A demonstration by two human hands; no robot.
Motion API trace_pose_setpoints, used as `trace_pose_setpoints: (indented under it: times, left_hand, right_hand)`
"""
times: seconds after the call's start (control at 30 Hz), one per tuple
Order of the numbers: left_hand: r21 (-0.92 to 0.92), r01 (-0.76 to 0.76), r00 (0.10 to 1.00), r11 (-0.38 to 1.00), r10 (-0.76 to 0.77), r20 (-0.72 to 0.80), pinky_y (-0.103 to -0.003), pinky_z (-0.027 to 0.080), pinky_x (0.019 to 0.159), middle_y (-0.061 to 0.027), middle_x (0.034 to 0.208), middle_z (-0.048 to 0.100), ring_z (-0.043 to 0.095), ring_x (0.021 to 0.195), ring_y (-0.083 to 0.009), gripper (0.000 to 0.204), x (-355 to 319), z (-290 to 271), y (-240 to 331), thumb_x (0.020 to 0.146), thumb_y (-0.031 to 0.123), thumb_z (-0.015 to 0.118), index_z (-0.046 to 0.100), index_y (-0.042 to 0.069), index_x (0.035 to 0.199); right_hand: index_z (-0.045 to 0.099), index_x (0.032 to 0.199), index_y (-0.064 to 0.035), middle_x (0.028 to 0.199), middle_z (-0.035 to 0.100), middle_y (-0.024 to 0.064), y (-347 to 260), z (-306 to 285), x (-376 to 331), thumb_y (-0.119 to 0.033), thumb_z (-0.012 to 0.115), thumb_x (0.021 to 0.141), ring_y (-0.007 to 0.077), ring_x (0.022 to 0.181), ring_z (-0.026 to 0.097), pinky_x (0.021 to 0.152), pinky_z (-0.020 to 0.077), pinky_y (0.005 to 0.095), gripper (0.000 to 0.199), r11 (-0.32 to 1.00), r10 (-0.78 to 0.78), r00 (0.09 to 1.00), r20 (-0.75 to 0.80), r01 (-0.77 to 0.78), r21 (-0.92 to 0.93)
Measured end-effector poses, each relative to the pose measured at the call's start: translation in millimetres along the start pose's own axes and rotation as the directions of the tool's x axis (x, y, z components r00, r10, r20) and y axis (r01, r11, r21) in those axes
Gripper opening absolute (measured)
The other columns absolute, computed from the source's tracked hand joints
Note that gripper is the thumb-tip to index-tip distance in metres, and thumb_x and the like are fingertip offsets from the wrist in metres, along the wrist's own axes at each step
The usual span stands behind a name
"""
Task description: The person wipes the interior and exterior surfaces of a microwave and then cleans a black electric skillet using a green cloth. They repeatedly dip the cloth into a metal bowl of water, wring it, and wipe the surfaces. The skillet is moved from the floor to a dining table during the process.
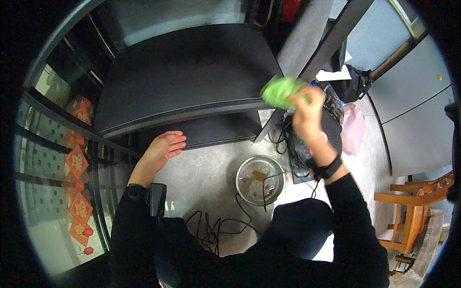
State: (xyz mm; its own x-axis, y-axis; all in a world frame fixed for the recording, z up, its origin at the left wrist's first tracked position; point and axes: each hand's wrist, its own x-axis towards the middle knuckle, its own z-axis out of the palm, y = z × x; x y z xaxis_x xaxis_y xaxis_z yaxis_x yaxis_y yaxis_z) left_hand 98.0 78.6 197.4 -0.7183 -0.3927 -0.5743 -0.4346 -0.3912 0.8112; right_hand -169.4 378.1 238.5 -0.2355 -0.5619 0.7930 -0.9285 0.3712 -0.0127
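My right hand (pixel 307 108) is raised and grips a crumpled green cloth (pixel 280 92) at the right end of a dark desk top (pixel 187 72). The cloth looks blurred. My left hand (pixel 164 147) is empty, its fingers held flat and together, hovering by the lower shelf of the desk (pixel 211 130). On the grey floor between my arms stands a round metal bowl (pixel 260 179) holding brownish water.
Black cables (pixel 216 225) lie tangled on the floor near my body. A round black appliance (pixel 307 149) sits right of the bowl, with bags (pixel 353 127) behind it. A wooden chair (pixel 415 204) is at the right. Glass with red ornaments (pixel 77 163) runs along the left.
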Motion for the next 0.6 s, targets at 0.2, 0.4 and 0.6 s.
trace_pose_setpoints:
  times: [0.2,0.4,0.6]
  left_hand:
    - [0.103,0.003,0.999,0.995,-0.007,0.037,-0.033,0.045,0.088,-0.0095,0.115,0.059,0.057,0.104,-0.0199,0.032,4.4,10.2,-11.6,0.09,0.022,0.053,0.053,0.006,0.118]
    - [0.194,0.023,0.996,0.981,-0.04,0.082,-0.033,0.046,0.085,-0.0085,0.112,0.06,0.057,0.101,-0.0193,0.027,21.7,25.8,-16.2,0.091,0.021,0.051,0.054,0.008,0.114]
    - [0.161,-0.019,0.993,0.987,0.0,0.116,-0.033,0.045,0.087,-0.0088,0.114,0.059,0.057,0.102,-0.0192,0.028,22.6,47.5,-12.7,0.092,0.021,0.05,0.054,0.006,0.115]
  right_hand:
    - [0.067,0.085,-0.0086,0.101,0.052,0.0111,-3.9,40.5,-89.9,0.014,0.05,0.059,0.0314,0.099,0.052,0.088,0.0435,0.0377,0.039,0.894,0.245,0.832,0.498,-0.393,0.216]
    - [0.06,0.094,-0.0036,0.099,0.053,0.011,22.5,-49.0,38.5,0.007,0.044,0.072,0.026,0.1,0.051,0.093,0.0399,0.0357,0.029,0.774,0.544,0.822,-0.167,-0.414,0.479]
    - [0.044,0.124,-0.0069,0.108,0.056,0.0085,18.4,-45.2,133.3,-0.013,0.05,0.093,0.0157,0.097,0.055,0.085,0.0446,0.0276,0.032,0.638,0.557,0.761,-0.334,-0.134,0.758]
